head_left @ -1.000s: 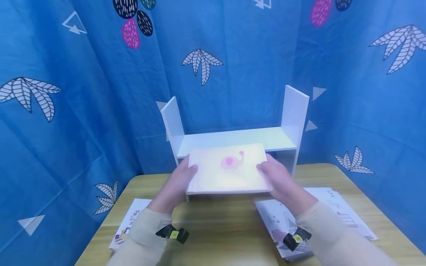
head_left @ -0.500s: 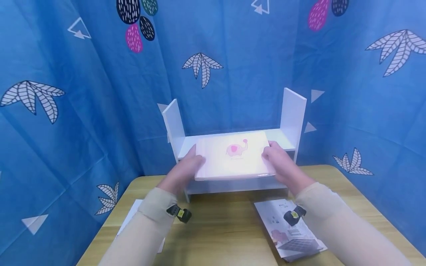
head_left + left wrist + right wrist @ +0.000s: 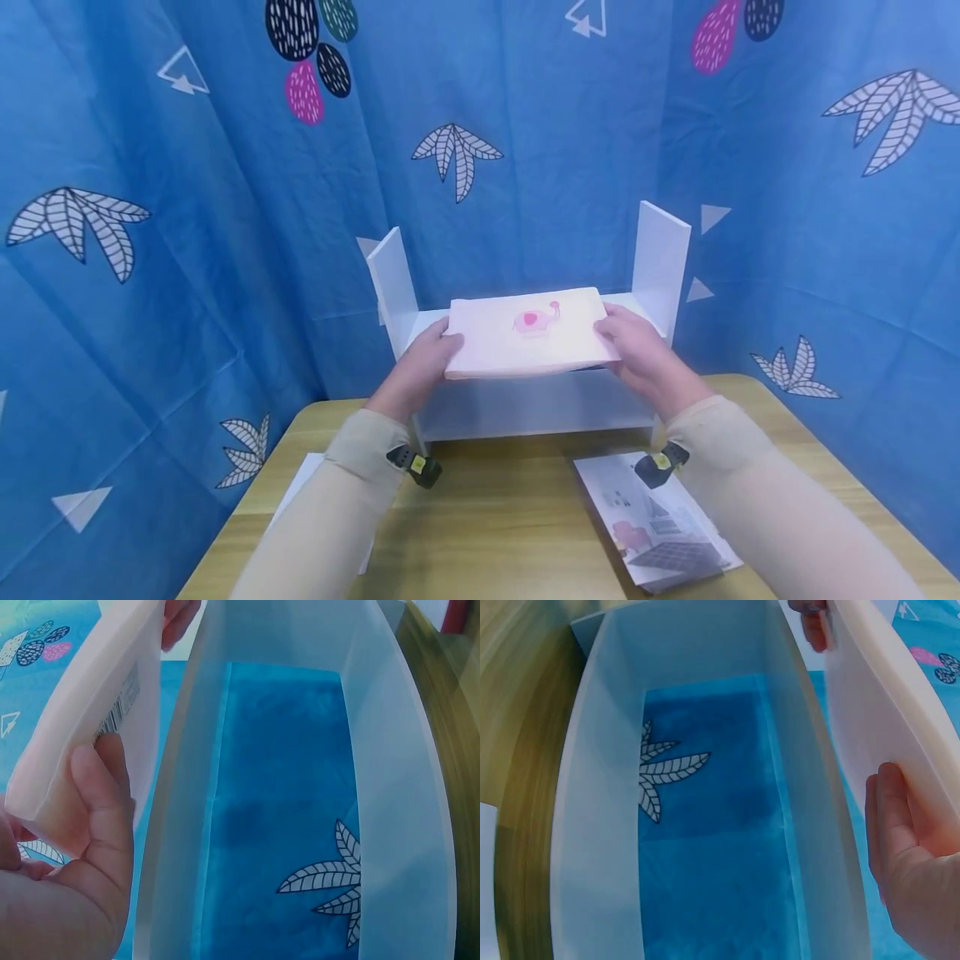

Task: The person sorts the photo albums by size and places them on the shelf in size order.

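Note:
My left hand [image 3: 418, 365] and right hand [image 3: 647, 357] grip opposite ends of a pale, flat, soft-edged pack [image 3: 495, 350] printed with a pink elephant. Thumbs lie on its upper face in the head view. In the left wrist view a barcode [image 3: 124, 701] shows on its underside, with fingers beneath. The pack is held above a white desktop shelf [image 3: 536, 408], between its two upright side panels. From the head view it covers most of the shelf's upper board; whether it touches that board I cannot tell.
On the right of the wooden table [image 3: 495, 517] lies a printed booklet stack [image 3: 637, 508], partly under my right forearm. A white printed item [image 3: 303, 471] lies at the left, mostly hidden by my left sleeve. A blue patterned curtain [image 3: 525, 208] hangs behind and at both sides.
Both hands have carried the elephant pack forward, away from me, from in front of the shelf to over its upper board. The shelf has stayed in place.

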`<state>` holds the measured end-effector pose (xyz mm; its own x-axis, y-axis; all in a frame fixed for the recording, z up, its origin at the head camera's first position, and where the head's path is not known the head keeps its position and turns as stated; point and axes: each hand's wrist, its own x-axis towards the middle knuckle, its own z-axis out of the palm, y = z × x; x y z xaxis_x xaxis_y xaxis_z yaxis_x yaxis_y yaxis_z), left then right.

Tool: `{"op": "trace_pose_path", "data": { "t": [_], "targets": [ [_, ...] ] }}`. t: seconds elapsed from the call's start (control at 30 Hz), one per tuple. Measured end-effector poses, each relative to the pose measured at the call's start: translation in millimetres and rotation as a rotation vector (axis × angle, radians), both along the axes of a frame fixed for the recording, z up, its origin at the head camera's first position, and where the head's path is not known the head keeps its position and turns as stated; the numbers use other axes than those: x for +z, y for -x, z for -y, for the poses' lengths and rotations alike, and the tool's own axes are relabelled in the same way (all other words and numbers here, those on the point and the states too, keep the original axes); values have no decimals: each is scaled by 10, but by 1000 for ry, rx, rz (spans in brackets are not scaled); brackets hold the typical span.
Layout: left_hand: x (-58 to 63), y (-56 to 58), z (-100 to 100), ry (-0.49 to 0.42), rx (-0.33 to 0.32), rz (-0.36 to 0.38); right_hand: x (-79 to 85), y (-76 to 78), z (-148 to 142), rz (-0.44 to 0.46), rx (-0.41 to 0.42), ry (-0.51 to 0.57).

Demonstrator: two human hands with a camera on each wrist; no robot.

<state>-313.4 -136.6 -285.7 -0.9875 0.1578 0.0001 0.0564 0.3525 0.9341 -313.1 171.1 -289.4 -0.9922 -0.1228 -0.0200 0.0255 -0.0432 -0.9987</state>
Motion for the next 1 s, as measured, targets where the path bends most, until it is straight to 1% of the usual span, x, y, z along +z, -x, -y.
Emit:
{"op": "trace_pose_path", "data": {
  "t": [0.13,0.23,0.37,0.57,0.7,0.83,1.0],
  "targets": [
    [-18,70,-33,-48,-15,2,19,72,10,-20,-3,-8],
    [-10,129,-69,-67,-27,-13,34,132,29,-24,-18,-27],
    [15,208,-113,-45,-14,-36,61,207,53,-36,-35,-72],
    [54,329,-171,32,60,-70,120,324,81,-61,-35,-144],
    [67,385,-227,51,94,-88,152,393,75,-72,-54,-192],
    [65,454,-279,48,100,-87,164,435,71,-54,-68,-211],
    [54,548,-301,101,104,-94,158,517,72,-49,-73,-221]
  ]
}}
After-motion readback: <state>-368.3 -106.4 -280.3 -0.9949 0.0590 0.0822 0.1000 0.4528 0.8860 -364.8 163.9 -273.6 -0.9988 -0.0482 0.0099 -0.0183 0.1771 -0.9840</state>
